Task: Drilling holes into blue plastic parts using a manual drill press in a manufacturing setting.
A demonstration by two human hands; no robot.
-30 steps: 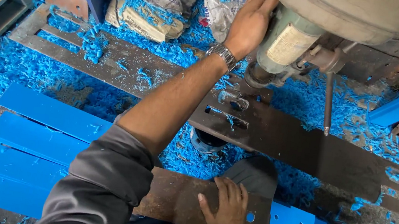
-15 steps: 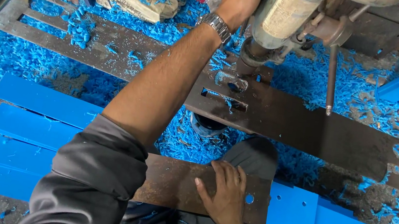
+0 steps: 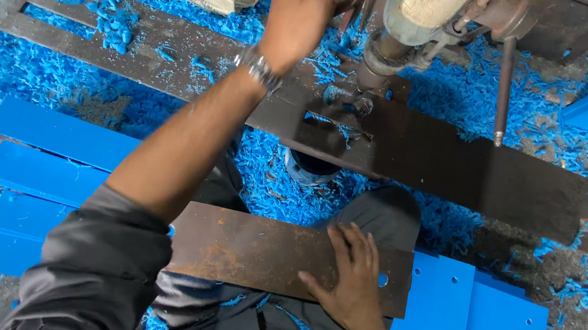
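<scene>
**Steadying the rusty plate beside the drill**

The right hand [image 3: 353, 280] lay flat on a rusty steel plate [image 3: 259, 252], fingers spread and pressing down, not curled round anything. That plate rested across the person's lap, on the near side of the drill press [image 3: 414, 21], with a small round hole showing just beside the fingertips. The left hand [image 3: 302, 5] was raised just left of the drill press; its fingers looked loosely open, and whether they touched a lever I could not tell, since the frame's top edge cut them off.

Below the spindle lay a long dark slotted bar [image 3: 425, 157], and blue shavings [image 3: 61, 79] covered the floor all round the drill press. Blue plastic strips [image 3: 58, 155] were stacked to its near left, and blue drilled panels [image 3: 470, 328] to its near right.

To do this well, I judged, the flat palm should keep the plate from sliding or tipping, with fingers well away from the plate's rough edges. The raised wrist, bearing a watch [image 3: 257, 69], ought to stay clear of the spindle.
</scene>
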